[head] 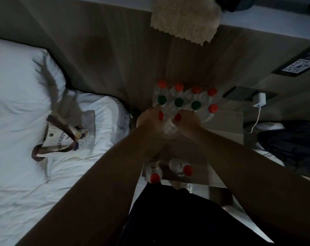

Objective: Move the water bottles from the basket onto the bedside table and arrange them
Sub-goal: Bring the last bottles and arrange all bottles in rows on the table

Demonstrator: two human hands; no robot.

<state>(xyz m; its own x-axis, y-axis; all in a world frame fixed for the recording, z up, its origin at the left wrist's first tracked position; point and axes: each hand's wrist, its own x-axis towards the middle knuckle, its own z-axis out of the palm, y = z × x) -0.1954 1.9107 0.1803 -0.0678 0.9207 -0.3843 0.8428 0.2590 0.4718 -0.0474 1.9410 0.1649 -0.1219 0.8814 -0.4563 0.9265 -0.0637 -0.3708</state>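
- While the light is poor, the head view shows the table (229, 121) beside the bed (17, 103), with bottles ranked at its far side.
- Back row (179, 87): four red caps. Second row (179, 102): three green caps, with one red at the right end. The bottles are packed close, though I cannot tell if all of them touch.
- Left grip (148, 120) is curled round the left bottle (161, 115), which has a red cap. Right grip (189, 121) is curled round the right bottle (177, 117), also red-capped. Both bottles stand just before the green caps and look to be starting a third row.
- Two near bottles (154, 172) stand by the table's front edge, well apart from the rows and under the forearms.
- A tote bag (69, 137) lies on the bed. No basket can be made out.
- Judgement: the step in hand is seating this pair.
- To do it well, set the bases flat and slide each bottle back until it meets the one behind, with the caps in line.
- Let go of one bottle at a time, then lift straight up.
- Risk: a wrist could clip a packed neighbour, or a forearm could sweep the near bottles on the way back, so keep the arms high.
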